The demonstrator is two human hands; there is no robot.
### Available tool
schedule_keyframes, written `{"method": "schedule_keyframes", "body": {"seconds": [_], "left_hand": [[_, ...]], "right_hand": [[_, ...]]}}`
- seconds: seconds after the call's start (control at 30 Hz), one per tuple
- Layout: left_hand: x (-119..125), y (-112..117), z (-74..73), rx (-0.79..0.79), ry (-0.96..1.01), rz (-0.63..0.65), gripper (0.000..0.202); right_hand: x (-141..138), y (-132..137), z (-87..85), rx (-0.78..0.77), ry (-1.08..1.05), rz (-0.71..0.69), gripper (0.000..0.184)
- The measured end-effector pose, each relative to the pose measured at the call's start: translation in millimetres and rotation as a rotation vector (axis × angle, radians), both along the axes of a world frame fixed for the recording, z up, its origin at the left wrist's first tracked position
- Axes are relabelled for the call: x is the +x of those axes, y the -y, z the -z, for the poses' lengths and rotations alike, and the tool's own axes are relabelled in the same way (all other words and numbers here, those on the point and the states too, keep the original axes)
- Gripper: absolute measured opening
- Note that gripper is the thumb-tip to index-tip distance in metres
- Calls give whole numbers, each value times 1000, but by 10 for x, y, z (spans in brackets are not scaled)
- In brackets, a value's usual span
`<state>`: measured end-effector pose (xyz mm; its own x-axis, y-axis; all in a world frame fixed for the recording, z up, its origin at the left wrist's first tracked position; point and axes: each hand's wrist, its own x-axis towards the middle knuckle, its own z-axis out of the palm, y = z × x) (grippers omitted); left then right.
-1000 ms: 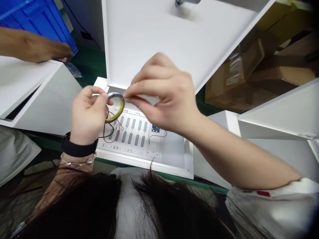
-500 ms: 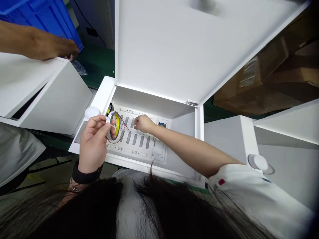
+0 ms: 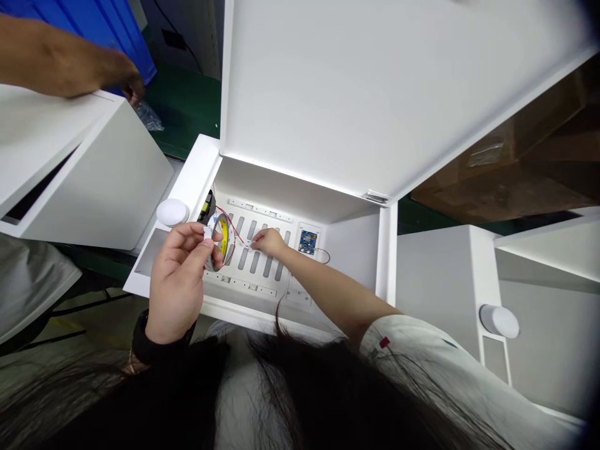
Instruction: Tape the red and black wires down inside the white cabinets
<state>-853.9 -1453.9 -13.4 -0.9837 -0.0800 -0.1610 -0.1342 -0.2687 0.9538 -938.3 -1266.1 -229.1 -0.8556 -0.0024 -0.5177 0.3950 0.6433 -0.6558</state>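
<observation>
My left hand (image 3: 180, 275) is closed round a small roll of tape (image 3: 220, 249) with a yellow inner face, held above the left side of an open white box (image 3: 187, 187). My right hand (image 3: 268, 241) reaches deep into the box and presses its pinched fingers down on the slotted white panel (image 3: 262, 262), beside red and black wires (image 3: 233, 230). What lies under those fingertips is too small to make out. A small blue circuit board (image 3: 308, 242) sits just right of that hand.
The raised white lid (image 3: 375, 94) stands over the box. Another person's arm (image 3: 65, 62) rests on a white box (image 3: 79, 169) at the left, by a blue crate (image 3: 112, 31). More white boxes (image 3: 515, 281) stand right, cardboard cartons (image 3: 525, 169) behind. A white round knob (image 3: 172, 211) sits on the box's left ledge.
My right hand has left the tape roll and gone down into the box onto the slotted panel. My left hand has lowered a little with the roll. The view has pulled back.
</observation>
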Motion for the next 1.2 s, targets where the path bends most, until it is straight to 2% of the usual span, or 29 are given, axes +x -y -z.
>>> {"method": "schedule_keyframes", "body": {"seconds": [0.17, 0.43, 0.73, 0.8, 0.87, 0.97, 1.1, 1.2], "left_hand": [[-26, -7, 21, -3, 3, 7, 17], [-42, 3, 28, -22, 9, 0, 18], [-46, -5, -16, 5, 13, -18, 18], [-48, -6, -17, 9, 13, -19, 17], [-49, -6, -13, 7, 12, -18, 18], [-50, -11, -10, 0, 6, -17, 17], [-58, -18, -28, 2, 7, -19, 16], [-64, -24, -46, 9, -2, -26, 16]], "right_hand": [[2, 35, 13, 108, -98, -110, 16], [20, -8, -26, 130, -165, -164, 11], [142, 71, -4, 328, -237, -322, 18], [114, 30, 0, 347, -218, -281, 28], [59, -33, 5, 341, -172, -174, 38], [-20, -104, 12, 317, -109, -55, 34], [-23, -63, 7, 337, -96, -60, 25], [43, 22, -13, 462, -147, -121, 34]]}}
